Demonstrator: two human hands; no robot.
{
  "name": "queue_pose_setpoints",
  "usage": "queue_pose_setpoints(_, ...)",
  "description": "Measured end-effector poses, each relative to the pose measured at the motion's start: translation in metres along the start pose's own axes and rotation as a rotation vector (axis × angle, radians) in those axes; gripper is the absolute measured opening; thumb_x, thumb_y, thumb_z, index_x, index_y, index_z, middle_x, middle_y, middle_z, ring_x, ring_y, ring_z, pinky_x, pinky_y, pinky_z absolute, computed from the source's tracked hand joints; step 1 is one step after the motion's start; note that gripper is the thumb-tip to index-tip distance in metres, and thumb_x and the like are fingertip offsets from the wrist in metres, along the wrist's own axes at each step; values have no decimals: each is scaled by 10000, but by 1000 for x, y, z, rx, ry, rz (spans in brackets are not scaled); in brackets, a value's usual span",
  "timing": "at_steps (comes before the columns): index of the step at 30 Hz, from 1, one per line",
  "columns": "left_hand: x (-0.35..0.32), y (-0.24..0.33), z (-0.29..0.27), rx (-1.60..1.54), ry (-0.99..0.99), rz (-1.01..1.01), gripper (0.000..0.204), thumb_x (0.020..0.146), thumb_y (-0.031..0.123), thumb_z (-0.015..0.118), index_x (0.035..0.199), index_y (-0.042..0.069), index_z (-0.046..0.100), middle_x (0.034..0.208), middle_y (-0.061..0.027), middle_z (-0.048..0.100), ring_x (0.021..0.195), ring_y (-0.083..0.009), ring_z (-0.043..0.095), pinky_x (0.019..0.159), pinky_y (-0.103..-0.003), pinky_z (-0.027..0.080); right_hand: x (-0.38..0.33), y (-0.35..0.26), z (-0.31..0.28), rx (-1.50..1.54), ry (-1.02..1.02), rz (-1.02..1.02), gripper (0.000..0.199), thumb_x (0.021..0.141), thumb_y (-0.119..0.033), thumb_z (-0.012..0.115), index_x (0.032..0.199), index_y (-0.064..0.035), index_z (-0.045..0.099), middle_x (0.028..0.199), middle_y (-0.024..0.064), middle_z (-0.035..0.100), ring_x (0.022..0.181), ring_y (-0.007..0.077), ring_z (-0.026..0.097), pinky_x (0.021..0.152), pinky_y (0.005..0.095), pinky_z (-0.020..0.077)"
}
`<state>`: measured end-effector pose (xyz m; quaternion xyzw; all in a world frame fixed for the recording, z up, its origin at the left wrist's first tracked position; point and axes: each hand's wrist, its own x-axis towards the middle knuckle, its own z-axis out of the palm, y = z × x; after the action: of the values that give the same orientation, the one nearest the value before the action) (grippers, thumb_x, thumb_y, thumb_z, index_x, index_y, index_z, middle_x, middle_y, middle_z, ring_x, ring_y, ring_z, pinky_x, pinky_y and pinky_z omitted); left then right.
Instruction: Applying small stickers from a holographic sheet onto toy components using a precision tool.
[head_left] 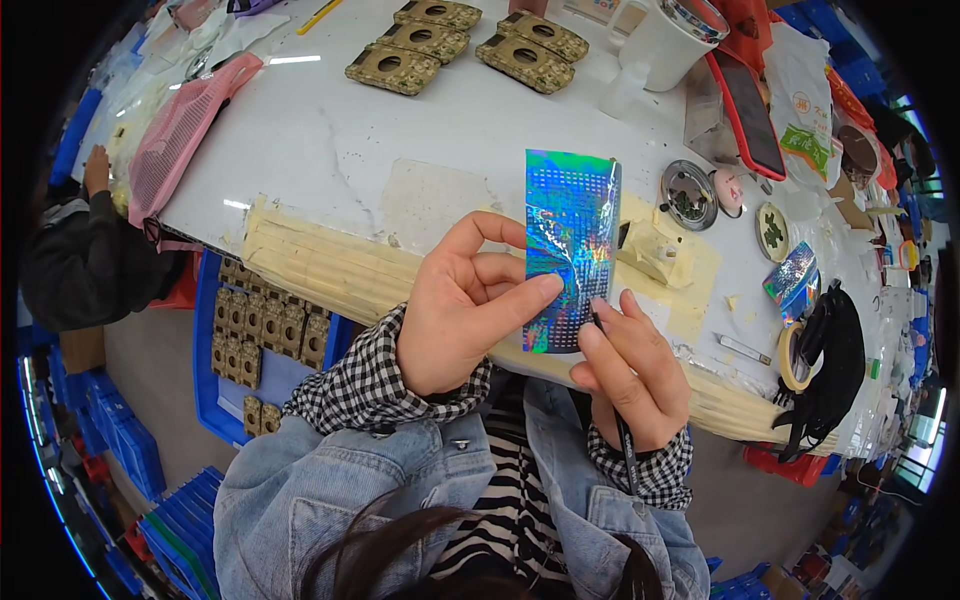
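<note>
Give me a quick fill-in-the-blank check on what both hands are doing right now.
1. The left hand holds up a shiny ____ sheet.
2. The right hand grips a thin black ____ against the sheet's lower edge.
3. Four camouflage-patterned parts lie at the far side of the ____ table.

Missing words: holographic; tool; white

Holographic blue sticker sheet (pixel 571 248), upright, creased, held above table edge, perhaps partly peeled
</note>
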<state>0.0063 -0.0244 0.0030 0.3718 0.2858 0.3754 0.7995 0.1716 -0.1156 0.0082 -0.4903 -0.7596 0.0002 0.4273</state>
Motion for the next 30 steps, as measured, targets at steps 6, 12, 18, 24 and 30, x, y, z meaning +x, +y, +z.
queue_pose_setpoints(6,2,5,-14,-33,70,66,312,869,-57,616,1130,-15,450,929,-152,694,840,-150,672,749,-248,540,-35,12,-24,-142,-8,241,380,718,-91,770,1085,-45,681,920,119,640,932,292,662,915,498,506)
queue_pose_setpoints(12,9,4,-11,-38,100,88,303,871,-55,615,1126,-3,458,905,-145,698,811,-145,669,736,-256,539,-56,25,-22,-293,-61,309,364,692,-61,772,1046,-46,689,932,127,666,925,285,658,896,476,513)
queue_pose_setpoints(18,7,5,-13,-28,118,96,305,874,-45,617,1129,2,455,908,-139,700,805,-144,669,717,-253,535,-54,29,-21,-308,-91,318,349,693,-39,767,1033,-59,694,955,117,676,969,280,646,924,478,498)
queue_pose_setpoints(24,7,7,-15,-27,139,99,306,877,-40,611,1134,8,451,914,-144,700,802,-147,670,696,-255,536,-51,27,-21,-412,-185,282,301,679,-14,747,968,-51,674,961,87,680,975,276,612,964,492,471)
queue_pose_setpoints(30,6,5,-14,-41,144,110,311,878,-46,605,1139,8,447,925,-153,699,813,-154,674,696,-263,545,-41,28,-21,-366,-216,300,256,676,11,723,911,-35,634,949,97,675,915,279,591,991,507,446)
